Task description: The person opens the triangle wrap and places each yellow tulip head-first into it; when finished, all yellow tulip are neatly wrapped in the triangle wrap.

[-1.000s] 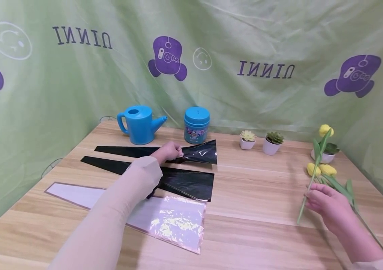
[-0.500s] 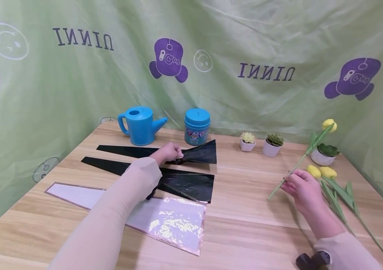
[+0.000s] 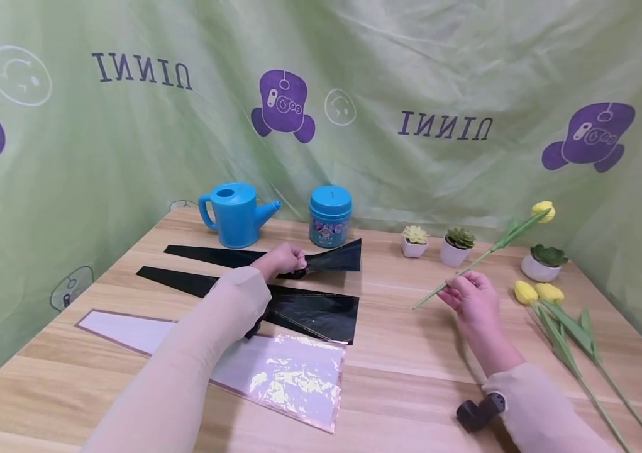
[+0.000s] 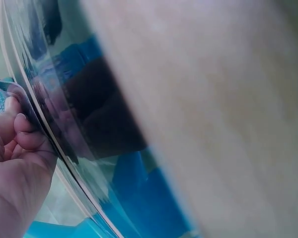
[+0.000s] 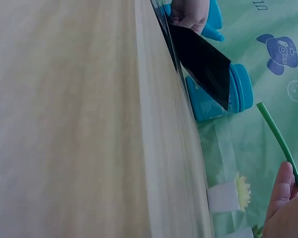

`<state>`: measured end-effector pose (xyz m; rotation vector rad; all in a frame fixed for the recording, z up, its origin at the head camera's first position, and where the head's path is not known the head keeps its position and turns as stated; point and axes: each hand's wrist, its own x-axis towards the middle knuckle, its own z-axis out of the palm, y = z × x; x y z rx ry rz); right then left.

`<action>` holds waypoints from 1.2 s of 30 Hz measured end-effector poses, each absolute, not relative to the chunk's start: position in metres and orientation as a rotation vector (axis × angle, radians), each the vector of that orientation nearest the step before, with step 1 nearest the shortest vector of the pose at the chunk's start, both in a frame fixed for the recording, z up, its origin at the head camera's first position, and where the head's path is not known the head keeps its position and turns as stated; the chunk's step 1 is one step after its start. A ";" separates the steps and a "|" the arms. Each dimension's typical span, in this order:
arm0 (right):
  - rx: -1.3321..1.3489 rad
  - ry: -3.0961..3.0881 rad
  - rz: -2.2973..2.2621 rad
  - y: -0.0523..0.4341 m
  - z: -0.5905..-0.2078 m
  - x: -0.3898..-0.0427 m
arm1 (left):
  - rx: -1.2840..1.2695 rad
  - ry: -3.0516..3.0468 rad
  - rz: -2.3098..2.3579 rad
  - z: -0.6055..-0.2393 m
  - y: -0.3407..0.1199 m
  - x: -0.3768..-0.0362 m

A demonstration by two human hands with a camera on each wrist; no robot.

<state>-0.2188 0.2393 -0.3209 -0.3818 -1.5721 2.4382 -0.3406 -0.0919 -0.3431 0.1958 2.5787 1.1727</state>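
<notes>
My left hand point(image 3: 282, 260) pinches the upper edge of a black flower sleeve point(image 3: 336, 258), whose wide end lifts off the table toward the right. In the left wrist view the fingertips point(image 4: 21, 121) grip the glossy film. My right hand point(image 3: 472, 301) holds a yellow tulip point(image 3: 543, 212) by its green stem, above the table. The bloom points up and right, the stem's cut end down and left toward the sleeve. In the right wrist view the stem point(image 5: 275, 131) sticks out past the thumb and fingers. A second black sleeve point(image 3: 321, 311) lies flat in front.
A pale sleeve point(image 3: 292, 371) lies nearest, partly under the left forearm. Two more tulips point(image 3: 549, 293) lie at the right. Behind stand a blue watering can point(image 3: 236, 217), a blue lidded tub point(image 3: 330, 217) and three small potted succulents point(image 3: 454, 246). A green curtain point(image 3: 354, 56) hangs behind.
My right hand has carried the tulip left and away from the other two tulips, and its stem has tilted closer to level. My left hand stays on the black sleeve.
</notes>
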 end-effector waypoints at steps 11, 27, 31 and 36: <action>-0.398 -1.486 2.356 0.217 -0.333 -0.249 | 0.229 2.579 1.181 -0.346 -0.092 -0.340; -0.389 -1.279 2.382 0.186 -0.324 -0.273 | 0.228 2.566 1.145 -0.343 -0.093 -0.341; -0.389 -1.227 2.394 0.178 -0.324 -0.278 | 0.232 2.555 1.151 -0.343 -0.092 -0.341; -0.398 -1.202 2.391 0.171 -0.327 -0.286 | 0.241 2.545 1.139 -0.343 -0.092 -0.341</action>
